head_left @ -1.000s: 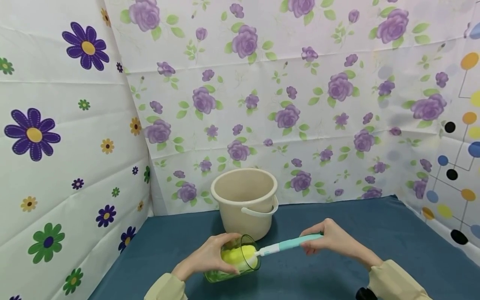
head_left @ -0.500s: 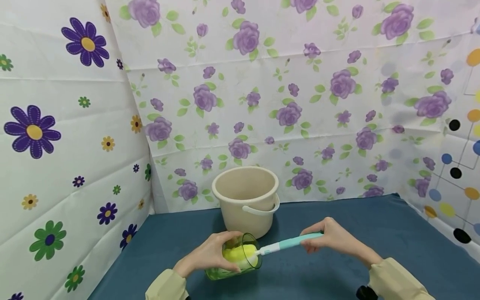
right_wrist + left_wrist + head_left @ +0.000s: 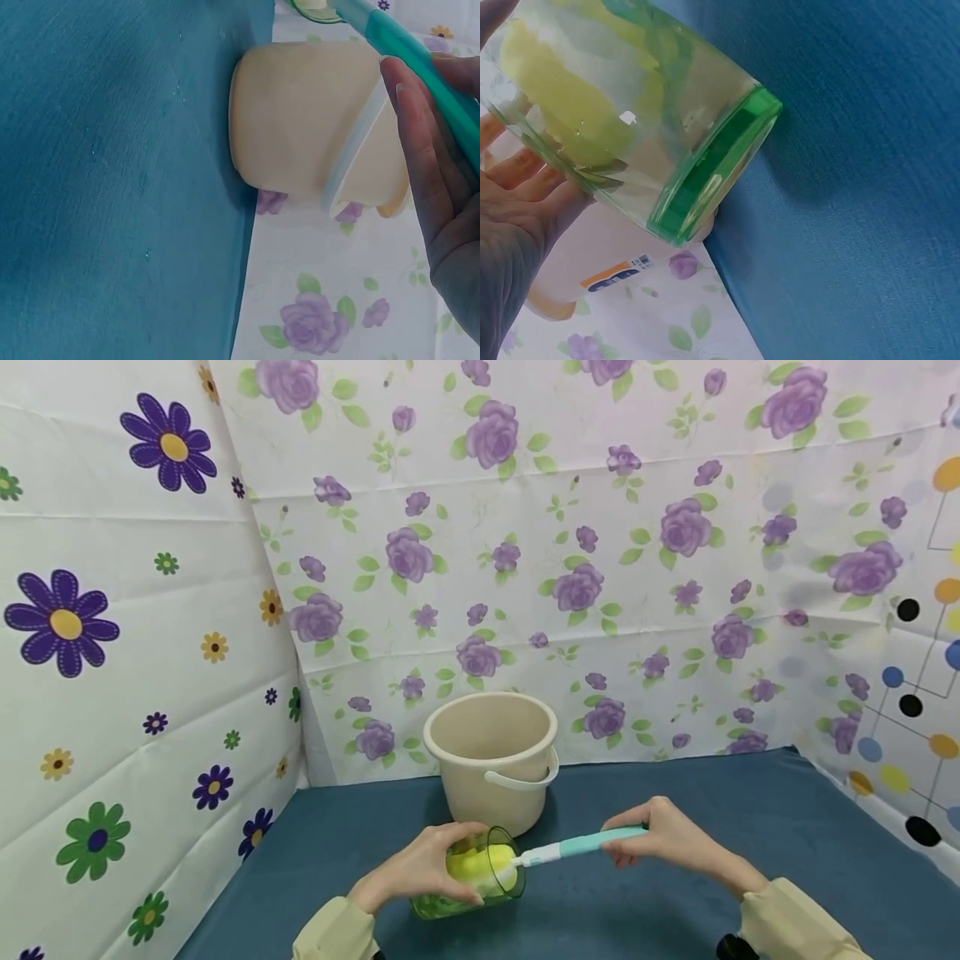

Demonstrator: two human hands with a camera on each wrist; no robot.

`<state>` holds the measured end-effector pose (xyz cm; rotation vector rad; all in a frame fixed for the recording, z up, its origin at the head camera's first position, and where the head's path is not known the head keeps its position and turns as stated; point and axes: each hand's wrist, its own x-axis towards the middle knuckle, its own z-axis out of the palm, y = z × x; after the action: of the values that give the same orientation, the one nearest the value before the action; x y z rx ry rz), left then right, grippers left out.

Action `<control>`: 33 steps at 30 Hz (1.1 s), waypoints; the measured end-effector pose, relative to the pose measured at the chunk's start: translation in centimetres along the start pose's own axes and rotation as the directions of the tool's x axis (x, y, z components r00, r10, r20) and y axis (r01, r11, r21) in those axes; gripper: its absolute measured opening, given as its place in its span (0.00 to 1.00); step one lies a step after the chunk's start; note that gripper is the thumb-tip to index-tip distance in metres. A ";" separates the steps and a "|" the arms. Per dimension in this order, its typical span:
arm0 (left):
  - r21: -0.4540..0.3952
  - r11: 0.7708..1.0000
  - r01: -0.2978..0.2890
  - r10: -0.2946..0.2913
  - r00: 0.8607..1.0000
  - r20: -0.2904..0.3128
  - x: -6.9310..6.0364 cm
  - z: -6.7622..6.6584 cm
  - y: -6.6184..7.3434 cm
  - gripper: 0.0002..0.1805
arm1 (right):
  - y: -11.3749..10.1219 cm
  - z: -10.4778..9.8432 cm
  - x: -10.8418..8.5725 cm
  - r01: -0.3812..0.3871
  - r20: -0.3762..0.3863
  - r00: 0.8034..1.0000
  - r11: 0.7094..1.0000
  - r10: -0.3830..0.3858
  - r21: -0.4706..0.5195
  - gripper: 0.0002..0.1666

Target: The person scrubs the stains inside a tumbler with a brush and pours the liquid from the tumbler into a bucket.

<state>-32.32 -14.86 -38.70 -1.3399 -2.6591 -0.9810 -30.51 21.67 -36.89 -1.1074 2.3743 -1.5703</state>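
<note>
A clear green glass cup (image 3: 467,902) is tilted on its side above the table, its mouth toward the right. My left hand (image 3: 425,866) grips it round the side; in the left wrist view its thick green base (image 3: 716,169) is lifted off the cloth. Inside the cup sits the yellow sponge head (image 3: 483,864) of a cup brush, partly seen through the glass. The brush's teal and white handle (image 3: 581,845) leads out to the right. My right hand (image 3: 663,839) holds that handle near its far end between thumb and fingers.
A cream bucket (image 3: 491,785) with a white handle (image 3: 521,783) stands just behind the cup, against the flowered backdrop (image 3: 450,568). Blue cloth (image 3: 637,902) covers the table. Small water drops (image 3: 146,253) dot the cloth in the right wrist view.
Both hands, the cup and the brush keep nearly the same pose. The head view has shifted slightly; the sponge stays inside the cup.
</note>
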 end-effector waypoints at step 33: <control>0.000 1.000 -0.013 0.013 1.000 0.025 0.2 0.2 0.1 0.43 | -0.4 -0.2 0.3 -0.020 -0.014 1.000 1.000 0.020 -0.004 0.11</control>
<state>-32.36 -14.57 -38.71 -1.3774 -2.6649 -0.9694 -30.63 21.53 -36.42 -1.0739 2.3907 -1.5730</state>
